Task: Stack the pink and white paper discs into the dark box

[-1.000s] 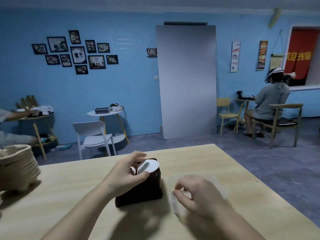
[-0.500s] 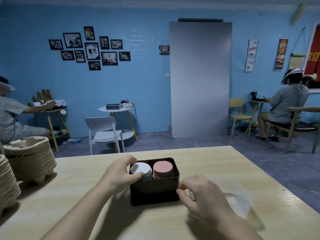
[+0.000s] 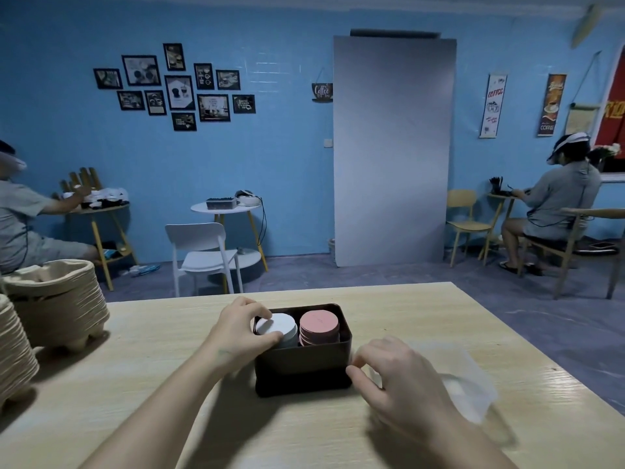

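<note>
Big light wood table (image 3: 406, 316) fills the bottom half. Two stacks of pulp trays (image 3: 57, 306) sit at its left edge, well apart from everything else. The dark box (image 3: 301, 374) is in the middle of the table, close to the person, open side up.

The left hand (image 3: 240, 333) reaches in over the box's left wall, with fingers and thumb curled round the top of the white discs (image 3: 275, 324), so it's got hold of them. The right hand (image 3: 395, 377) is just beside the box's near right corner with its fingers curled. Honestly can't tell if it's holding anything or touching the box.

A clear wrapper (image 3: 466, 384) lies flat on the table, partly under that hand and sticking out to the right.

The white discs stand as a stack in the left half of the box. The pink discs (image 3: 319, 321) are stacked just beside them in the right half, nobody touching them. Both stacks poke up a bit above the rim.
</note>
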`<act>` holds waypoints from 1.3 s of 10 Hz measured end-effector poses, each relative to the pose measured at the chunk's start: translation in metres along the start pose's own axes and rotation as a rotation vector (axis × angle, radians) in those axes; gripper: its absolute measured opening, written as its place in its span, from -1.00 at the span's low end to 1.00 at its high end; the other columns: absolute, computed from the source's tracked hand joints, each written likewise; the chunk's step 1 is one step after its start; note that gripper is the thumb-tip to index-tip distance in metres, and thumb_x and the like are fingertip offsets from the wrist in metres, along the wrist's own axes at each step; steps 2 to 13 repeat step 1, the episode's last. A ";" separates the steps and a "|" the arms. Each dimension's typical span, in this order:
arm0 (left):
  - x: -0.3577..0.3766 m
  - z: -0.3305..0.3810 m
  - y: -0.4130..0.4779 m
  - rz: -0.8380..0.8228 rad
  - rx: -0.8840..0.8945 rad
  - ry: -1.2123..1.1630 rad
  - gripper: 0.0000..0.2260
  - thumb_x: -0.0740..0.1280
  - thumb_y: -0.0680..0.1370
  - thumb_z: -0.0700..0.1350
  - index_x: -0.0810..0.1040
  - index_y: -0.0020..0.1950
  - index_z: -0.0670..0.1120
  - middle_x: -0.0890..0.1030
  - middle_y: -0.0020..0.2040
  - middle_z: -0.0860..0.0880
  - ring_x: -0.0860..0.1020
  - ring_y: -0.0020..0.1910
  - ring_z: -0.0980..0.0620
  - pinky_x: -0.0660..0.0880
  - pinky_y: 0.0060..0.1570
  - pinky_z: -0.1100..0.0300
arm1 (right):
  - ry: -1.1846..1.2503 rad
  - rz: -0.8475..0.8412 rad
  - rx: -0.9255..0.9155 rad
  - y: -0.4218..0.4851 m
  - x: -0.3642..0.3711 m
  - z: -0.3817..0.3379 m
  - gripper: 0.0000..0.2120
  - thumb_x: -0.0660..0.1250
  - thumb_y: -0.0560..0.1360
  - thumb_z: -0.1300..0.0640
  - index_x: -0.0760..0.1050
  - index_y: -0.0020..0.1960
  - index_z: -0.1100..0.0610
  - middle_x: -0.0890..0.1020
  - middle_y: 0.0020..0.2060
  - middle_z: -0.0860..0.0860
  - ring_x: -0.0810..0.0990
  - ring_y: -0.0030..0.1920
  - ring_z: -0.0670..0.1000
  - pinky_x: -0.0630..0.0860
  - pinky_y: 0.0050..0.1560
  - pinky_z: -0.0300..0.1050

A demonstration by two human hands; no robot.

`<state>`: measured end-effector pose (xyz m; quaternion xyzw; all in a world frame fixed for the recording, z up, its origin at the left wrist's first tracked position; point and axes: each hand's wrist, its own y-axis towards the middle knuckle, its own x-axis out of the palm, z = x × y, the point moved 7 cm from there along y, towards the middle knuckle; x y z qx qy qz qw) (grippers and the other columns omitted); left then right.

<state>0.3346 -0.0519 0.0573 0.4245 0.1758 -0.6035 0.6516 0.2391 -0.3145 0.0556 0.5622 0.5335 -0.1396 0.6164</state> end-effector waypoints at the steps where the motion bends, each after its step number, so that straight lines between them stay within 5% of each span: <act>1: -0.005 0.009 -0.008 0.095 0.056 -0.022 -0.51 0.30 0.29 0.31 0.61 0.10 0.08 0.55 0.13 0.14 0.49 0.20 0.08 0.45 0.26 0.06 | 0.010 0.004 0.006 0.001 -0.002 -0.001 -0.68 0.12 0.56 -0.26 0.49 -0.09 -0.07 0.58 -0.18 -0.19 0.48 -0.06 -0.13 0.50 -0.16 -0.11; 13: -0.005 0.009 -0.008 0.095 0.056 -0.022 -0.51 0.30 0.29 0.31 0.61 0.10 0.08 0.55 0.13 0.14 0.49 0.20 0.08 0.45 0.26 0.06 | 0.010 0.004 0.006 0.001 -0.002 -0.001 -0.68 0.12 0.56 -0.26 0.49 -0.09 -0.07 0.58 -0.18 -0.19 0.48 -0.06 -0.13 0.50 -0.16 -0.11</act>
